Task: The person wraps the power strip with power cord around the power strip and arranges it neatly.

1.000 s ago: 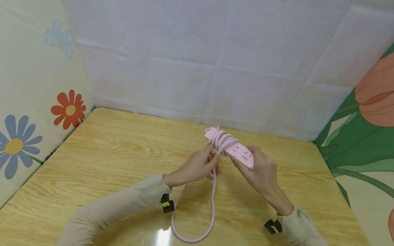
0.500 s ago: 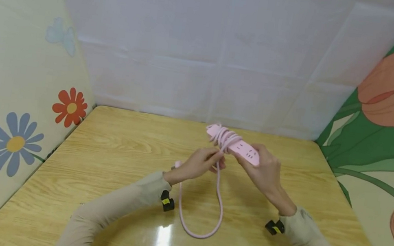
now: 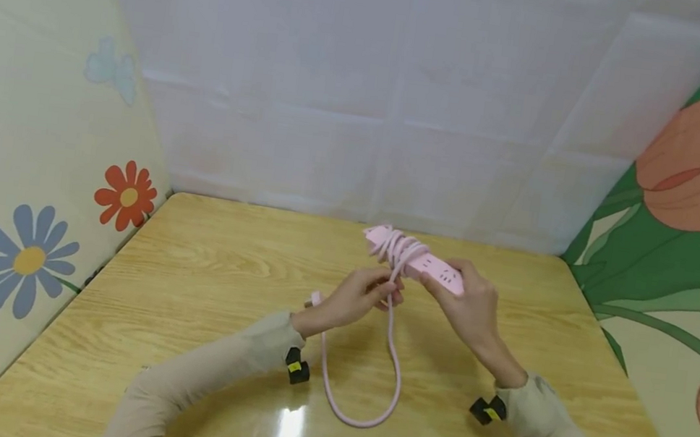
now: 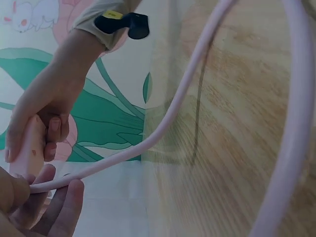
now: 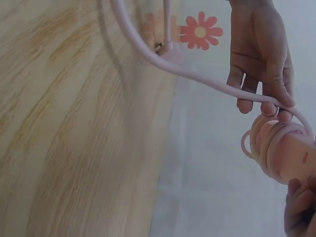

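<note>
A pink power strip (image 3: 438,272) is held up over the table, tilted, with its far end wrapped in several turns of its own pink cord (image 3: 397,248). My right hand (image 3: 470,310) grips the strip's near end, thumb along the socket face. Close below the wraps, my left hand (image 3: 353,298) pinches the cord between thumb and fingers, as the left wrist view shows with the left fingers (image 4: 71,205) under it. From there the cord hangs in a long loop (image 3: 390,398) and runs back up to a pink plug (image 3: 316,299) lying left of the left wrist.
The wooden table (image 3: 221,254) reaches back to a white sheet (image 3: 334,136). Flower-printed panels (image 3: 39,136) stand on the left and right sides. Each wrist wears a small black camera (image 3: 297,366).
Both hands and the strip have shifted slightly right. The left hand has slipped a little down the cord from the wraps, and the plug has come into sight behind the left wrist.
</note>
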`<state>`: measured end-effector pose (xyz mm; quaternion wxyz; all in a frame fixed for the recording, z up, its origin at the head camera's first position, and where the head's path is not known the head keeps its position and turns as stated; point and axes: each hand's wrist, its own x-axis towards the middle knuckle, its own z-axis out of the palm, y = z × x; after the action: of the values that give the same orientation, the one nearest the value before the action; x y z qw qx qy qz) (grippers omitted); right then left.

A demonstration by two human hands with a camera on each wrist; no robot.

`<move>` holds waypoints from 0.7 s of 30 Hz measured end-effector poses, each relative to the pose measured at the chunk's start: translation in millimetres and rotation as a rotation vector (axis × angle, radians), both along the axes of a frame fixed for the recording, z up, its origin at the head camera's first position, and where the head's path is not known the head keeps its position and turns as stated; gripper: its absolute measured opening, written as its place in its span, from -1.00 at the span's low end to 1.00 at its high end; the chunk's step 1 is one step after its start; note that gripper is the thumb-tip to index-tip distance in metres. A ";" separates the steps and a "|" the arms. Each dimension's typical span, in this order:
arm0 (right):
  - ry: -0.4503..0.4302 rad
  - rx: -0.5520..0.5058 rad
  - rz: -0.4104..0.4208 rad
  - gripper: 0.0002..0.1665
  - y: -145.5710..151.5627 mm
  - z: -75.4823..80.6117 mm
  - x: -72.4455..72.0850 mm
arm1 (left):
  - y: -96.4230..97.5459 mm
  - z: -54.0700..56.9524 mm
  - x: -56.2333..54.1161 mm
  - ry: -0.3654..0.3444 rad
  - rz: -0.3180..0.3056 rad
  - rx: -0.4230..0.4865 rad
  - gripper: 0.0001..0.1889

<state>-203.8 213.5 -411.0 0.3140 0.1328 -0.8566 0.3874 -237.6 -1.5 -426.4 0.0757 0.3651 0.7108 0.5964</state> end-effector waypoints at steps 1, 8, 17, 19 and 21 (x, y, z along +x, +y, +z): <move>-0.026 -0.020 -0.005 -0.52 -0.4 0.5 0.1 | 0.8 0.4 0.7 0.012 0.000 0.008 -0.82; -0.104 -0.121 0.008 -0.58 -3.8 7.9 2.1 | 3.6 4.1 3.2 0.034 -0.009 0.010 -0.82; -0.134 -0.201 0.032 -0.62 -5.4 6.3 6.0 | -0.3 -4.6 4.2 0.020 -0.042 -0.013 -0.82; -0.137 -0.215 0.034 -0.62 -5.8 6.4 6.6 | -0.3 -6.1 4.3 0.027 -0.046 -0.008 -0.82; -0.139 -0.227 0.031 -0.62 -7.0 8.8 7.8 | 0.0 -6.1 4.2 0.040 -0.049 -0.002 -0.82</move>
<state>-196.0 206.6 -402.2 0.2609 0.0823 -0.8248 0.4949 -233.5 -1.5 -432.6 0.0764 0.3939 0.7038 0.5862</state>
